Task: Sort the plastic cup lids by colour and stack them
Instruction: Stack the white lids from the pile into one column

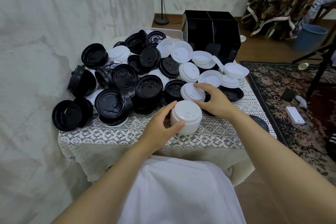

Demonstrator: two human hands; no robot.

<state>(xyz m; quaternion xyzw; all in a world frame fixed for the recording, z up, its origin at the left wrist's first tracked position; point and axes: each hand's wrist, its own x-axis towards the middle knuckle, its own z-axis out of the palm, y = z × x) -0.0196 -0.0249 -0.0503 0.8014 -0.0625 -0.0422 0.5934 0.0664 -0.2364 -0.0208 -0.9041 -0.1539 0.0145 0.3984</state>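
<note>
**Lids on the table: both hands at the white lid stack (186, 117)**

The white lid stack stands on the lace cloth (127, 136). The left hand (163, 122) curls round the stack's side, thumb in front. Just behind the stack, the right hand (213, 101) pinches a single white lid (191, 92), held tilted. Beyond the stack lies a mixed heap of lids (138, 78), black and white. Farther behind stands a black divided box (212, 31).

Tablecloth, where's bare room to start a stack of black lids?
Bare lace runs along the near edge of the tablecloth, widest front-left between the black lids and the left hand gripping the white stack. A smaller patch lies right of the right hand. Everything behind is heaped with black lids and white lids.
</note>
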